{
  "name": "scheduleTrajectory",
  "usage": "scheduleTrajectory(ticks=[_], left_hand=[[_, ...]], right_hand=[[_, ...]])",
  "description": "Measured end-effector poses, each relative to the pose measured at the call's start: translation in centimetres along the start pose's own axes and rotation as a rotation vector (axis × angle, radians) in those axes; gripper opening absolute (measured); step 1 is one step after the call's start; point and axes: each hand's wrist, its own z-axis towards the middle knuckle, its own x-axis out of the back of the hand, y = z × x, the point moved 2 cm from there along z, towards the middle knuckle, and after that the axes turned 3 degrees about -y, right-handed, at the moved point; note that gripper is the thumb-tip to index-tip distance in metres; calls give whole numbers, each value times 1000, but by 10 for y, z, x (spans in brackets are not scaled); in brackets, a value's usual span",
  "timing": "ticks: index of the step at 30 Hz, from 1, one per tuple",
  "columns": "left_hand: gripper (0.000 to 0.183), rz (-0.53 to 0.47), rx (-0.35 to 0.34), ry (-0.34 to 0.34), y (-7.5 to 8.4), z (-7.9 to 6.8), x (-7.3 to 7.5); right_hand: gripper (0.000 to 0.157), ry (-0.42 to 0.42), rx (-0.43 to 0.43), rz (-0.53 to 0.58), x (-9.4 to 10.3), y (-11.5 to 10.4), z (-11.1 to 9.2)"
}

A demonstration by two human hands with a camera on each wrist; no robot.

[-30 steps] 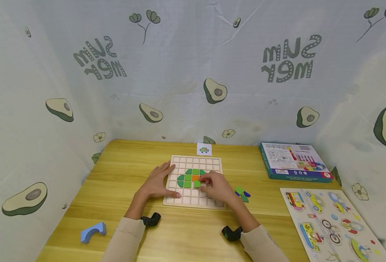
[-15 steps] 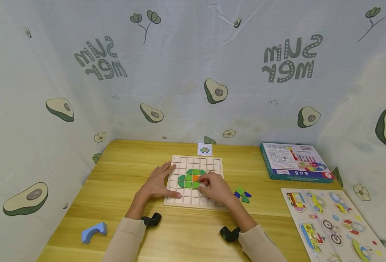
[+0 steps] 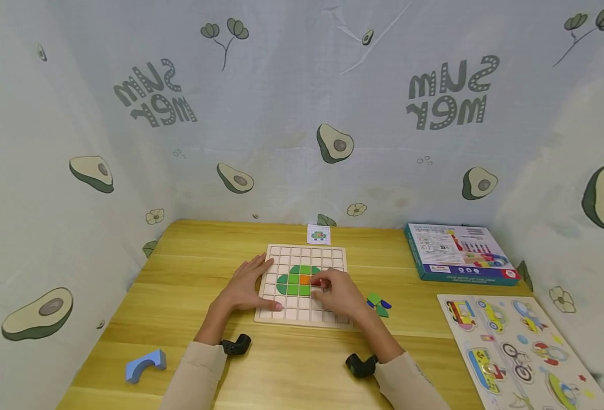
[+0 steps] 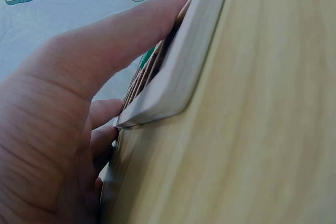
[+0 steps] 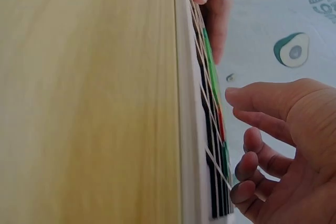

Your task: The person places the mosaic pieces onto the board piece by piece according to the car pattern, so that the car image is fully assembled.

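A square wooden grid board lies flat on the table, with green pieces and an orange square set in its cells. My left hand rests at the board's left side, thumb stretched over the front left cells and fingertips at the left edge. Over the right half hovers my right hand, thumb and index finger near the green and red pieces. In the right wrist view, nothing sits between that thumb and the fingers. Part of the pattern is hidden behind this hand.
Loose green and blue pieces lie right of the board. A pattern card is behind it. A boxed set and a vehicle puzzle board occupy the right side; a blue arch block sits front left.
The light green square that my right hand held now lies in a cell below the orange square, and the fingers have come off it, slightly right. The left hand stays put.
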Motion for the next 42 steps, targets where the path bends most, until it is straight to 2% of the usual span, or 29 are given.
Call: scheduleTrajectory(ticks=[6, 13, 23, 29, 36, 42], left_hand=[[123, 8, -8, 0, -2, 1, -3], [123, -2, -6, 0, -3, 0, -2], [123, -6, 2, -3, -5, 0, -3], [123, -4, -1, 1, -4, 1, -3], [124, -1, 1, 3, -5, 1, -3], [123, 1, 2, 6, -4, 2, -4]], right_hand=[[16, 30, -43, 8, 21, 12, -11], [17, 62, -91, -49, 49, 27, -29], [15, 63, -125, -71, 76, 64, -50], [14, 24, -162, -94, 86, 80, -55], [13, 25, -154, -105, 92, 83, -55], [16, 33, -185, -79, 94, 86, -49]])
